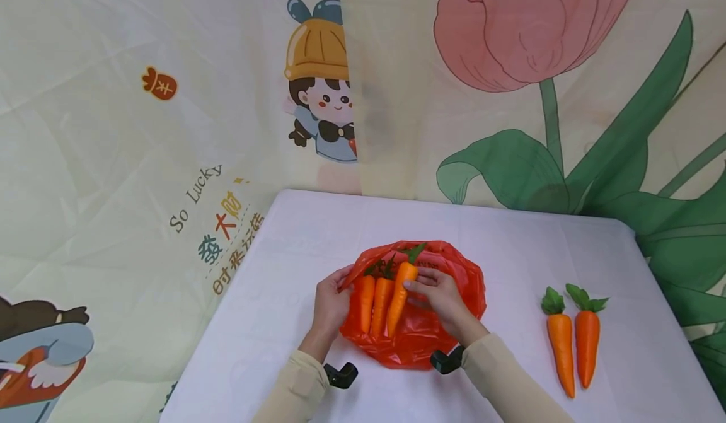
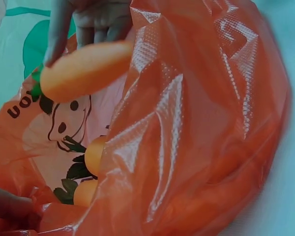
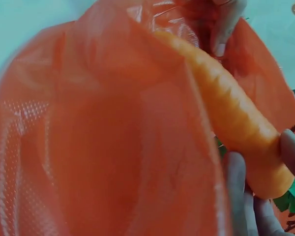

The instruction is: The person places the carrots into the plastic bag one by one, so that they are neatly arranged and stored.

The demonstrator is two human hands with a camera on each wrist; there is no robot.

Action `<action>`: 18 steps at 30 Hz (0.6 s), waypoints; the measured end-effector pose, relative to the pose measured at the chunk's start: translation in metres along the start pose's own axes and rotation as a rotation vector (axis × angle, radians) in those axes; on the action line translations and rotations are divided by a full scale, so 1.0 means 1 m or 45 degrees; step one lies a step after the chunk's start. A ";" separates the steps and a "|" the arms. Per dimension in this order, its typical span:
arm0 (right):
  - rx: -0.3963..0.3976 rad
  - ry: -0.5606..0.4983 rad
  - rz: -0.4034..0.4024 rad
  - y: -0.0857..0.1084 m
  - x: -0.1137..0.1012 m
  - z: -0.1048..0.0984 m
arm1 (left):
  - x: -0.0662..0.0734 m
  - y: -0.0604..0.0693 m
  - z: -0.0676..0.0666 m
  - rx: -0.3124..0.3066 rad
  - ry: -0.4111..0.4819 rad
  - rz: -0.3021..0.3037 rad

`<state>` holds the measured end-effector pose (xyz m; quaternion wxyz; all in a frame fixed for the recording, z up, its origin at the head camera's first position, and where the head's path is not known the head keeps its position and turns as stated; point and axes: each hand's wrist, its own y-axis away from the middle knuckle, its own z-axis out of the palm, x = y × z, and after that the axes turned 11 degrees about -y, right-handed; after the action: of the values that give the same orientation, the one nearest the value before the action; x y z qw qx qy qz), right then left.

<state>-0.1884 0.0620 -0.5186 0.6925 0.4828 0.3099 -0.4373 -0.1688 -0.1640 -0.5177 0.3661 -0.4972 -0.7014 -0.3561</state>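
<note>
A red plastic bag lies open on the table, with two carrots side by side inside its left part. My left hand pinches the bag's left rim; in the left wrist view its fingertips show at the lower left. Over the bag's opening, my right hand holds another carrot near its leafy end, tip toward me. The right wrist view shows thumb and fingers around the thick end of this carrot, its thin end partly behind the bag's edge.
Two more carrots with green leaves lie side by side on the right of the white table. Behind the table hangs a printed cloth with a tulip and a cartoon figure.
</note>
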 end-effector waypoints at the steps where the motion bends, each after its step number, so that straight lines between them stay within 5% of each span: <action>1: 0.012 0.009 0.005 -0.001 0.001 0.001 | 0.001 0.000 0.000 -0.005 0.000 0.001; 18: 0.148 0.319 0.014 -0.017 0.020 0.011 | 0.008 0.002 -0.002 -0.064 -0.002 -0.009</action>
<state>-0.1948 0.0432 -0.5391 0.6216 0.5747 0.3656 -0.3869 -0.1686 -0.1619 -0.5097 0.3517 -0.5039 -0.6943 -0.3745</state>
